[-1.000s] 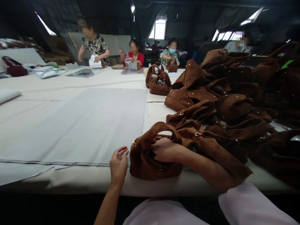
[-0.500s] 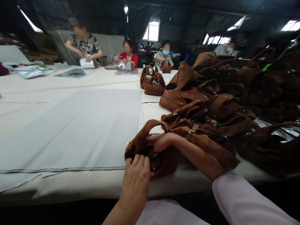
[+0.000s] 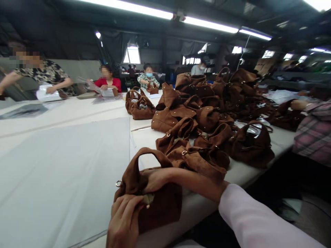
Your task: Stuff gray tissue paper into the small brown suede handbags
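A brown suede handbag (image 3: 165,206) stands at the near edge of the table, its handle arched up and a metal ring at its left side. My left hand (image 3: 125,215) grips the bag's opening at the near left, fingers bent over the edge. Beside those fingertips shows a small olive-coloured piece (image 3: 148,198), perhaps lining. My right hand (image 3: 156,179) reaches under the handle into the bag's mouth, and its fingers are hidden inside.
A heap of similar brown bags (image 3: 207,117) covers the table's right half. Large white sheets (image 3: 77,172) lie at the left. Two bags (image 3: 142,108) stand farther back. Several co-workers sit or stand across the table; a plaid sleeve (image 3: 314,134) reaches in at the right.
The view has swung to the right and upward, bringing the plaid-sleeved person into sight. My left hand has shifted along the bag's opening, where the olive piece now shows. My right hand stays inside.
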Motion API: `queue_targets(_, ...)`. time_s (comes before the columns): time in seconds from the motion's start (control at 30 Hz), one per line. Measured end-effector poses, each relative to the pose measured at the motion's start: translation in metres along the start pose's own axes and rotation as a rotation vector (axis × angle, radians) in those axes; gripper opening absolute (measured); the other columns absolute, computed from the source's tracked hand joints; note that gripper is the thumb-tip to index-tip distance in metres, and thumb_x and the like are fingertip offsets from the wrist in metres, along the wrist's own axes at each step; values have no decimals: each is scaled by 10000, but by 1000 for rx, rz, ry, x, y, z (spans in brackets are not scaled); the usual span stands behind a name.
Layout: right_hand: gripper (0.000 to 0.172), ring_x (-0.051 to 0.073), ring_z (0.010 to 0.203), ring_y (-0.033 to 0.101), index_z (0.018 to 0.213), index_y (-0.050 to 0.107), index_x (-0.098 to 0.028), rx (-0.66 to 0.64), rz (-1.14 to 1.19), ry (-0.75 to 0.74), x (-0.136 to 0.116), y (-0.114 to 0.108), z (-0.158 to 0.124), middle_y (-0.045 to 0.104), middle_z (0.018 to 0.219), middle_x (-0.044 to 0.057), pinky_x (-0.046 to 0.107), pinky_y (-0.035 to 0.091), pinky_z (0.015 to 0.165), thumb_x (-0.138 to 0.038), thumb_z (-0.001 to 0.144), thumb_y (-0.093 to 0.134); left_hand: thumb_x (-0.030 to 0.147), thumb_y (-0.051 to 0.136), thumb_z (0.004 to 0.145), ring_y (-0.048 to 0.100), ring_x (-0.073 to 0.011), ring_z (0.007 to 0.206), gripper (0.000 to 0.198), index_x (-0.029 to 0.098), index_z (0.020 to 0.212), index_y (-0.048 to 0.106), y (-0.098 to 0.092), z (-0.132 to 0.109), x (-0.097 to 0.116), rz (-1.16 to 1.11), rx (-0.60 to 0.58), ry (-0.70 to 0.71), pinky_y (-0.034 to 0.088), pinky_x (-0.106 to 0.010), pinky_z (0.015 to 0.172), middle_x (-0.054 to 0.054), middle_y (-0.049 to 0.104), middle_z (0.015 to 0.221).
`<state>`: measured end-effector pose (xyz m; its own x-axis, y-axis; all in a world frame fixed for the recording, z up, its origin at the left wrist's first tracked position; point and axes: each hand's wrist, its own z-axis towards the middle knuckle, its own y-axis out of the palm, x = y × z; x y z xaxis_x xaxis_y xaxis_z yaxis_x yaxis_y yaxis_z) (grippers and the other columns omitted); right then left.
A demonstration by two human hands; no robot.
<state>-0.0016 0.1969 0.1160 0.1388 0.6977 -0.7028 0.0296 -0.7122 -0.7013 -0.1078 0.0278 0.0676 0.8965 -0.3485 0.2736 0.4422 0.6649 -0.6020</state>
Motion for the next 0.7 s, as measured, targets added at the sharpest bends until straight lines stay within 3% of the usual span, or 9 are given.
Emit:
queue_targets(0.1,207,181,1126,624,1045,706,-115,316,24,-148,-20,21,-37,708,1131,96,295,476,1041,-148,954,522,-15,501,904,546,-164,1051,269,159,1085,599,-3,-23,-17,-21,-82,49,459,-257,911,-61,627,1030)
queue_targets(0.2,234,159,998,674,1022,698,-119,866,143,-411,-32,59,-77,720,1044,125,268,556,892,-49,918,500,-36,488,890,553,-175,1087,334,141,1155,589,-8,-42,-25,15,-92,11,472,-270,944,-80,628,1077)
queue_targets(0.27,280,134,846,679,929,692,-157,1133,208,-357,-27,82,-96,719,904,77,234,555,749,16,866,482,-30,475,891,556,-189,1088,412,140,1254,569,-11,-47,-27,72,-120,-10,474,-295,954,-92,621,1119)
queue_targets(0.33,253,118,724,637,771,650,-172,1278,267,-138,-10,98,-105,664,753,27,220,503,659,-2,839,475,-15,458,881,553,-205,1081,486,174,1318,553,-12,-44,-26,131,-196,0,484,-314,936,-93,611,1159)
queue_targets(0.4,234,112,635,571,656,572,-171,1306,334,89,13,104,-109,590,665,8,223,445,588,-52,815,448,14,476,844,543,-229,1086,551,216,1353,538,-12,-34,-19,147,-308,-4,501,-340,913,-89,605,1183)
queue_targets(0.47,210,106,559,505,662,554,-171,1239,412,234,37,101,-108,537,617,-4,220,394,517,-94,800,415,71,533,821,534,-267,1099,558,251,1349,539,-10,-21,-7,109,-403,-61,509,-397,909,-86,615,1182)
queue_targets(0.57,254,111,571,529,988,631,-148,1089,516,269,65,88,-100,574,670,-11,225,443,551,-153,824,437,109,585,838,547,-284,1042,379,268,1182,611,-4,-4,11,-3,-415,-124,502,-456,883,-74,659,1077)
queue_targets(0.63,438,132,694,598,1283,546,-146,997,542,245,80,76,-92,637,819,16,268,514,689,-220,855,487,87,569,865,557,-269,1013,296,247,1109,616,-3,1,18,-43,-386,-95,491,-467,896,-65,673,997)
queue_targets(0.7,598,170,917,638,1443,416,-164,924,485,246,95,59,-86,662,1057,72,327,528,860,-282,870,543,74,574,881,554,-257,1039,283,218,1123,605,-7,4,21,-31,-356,-42,467,-490,966,-64,676,983)
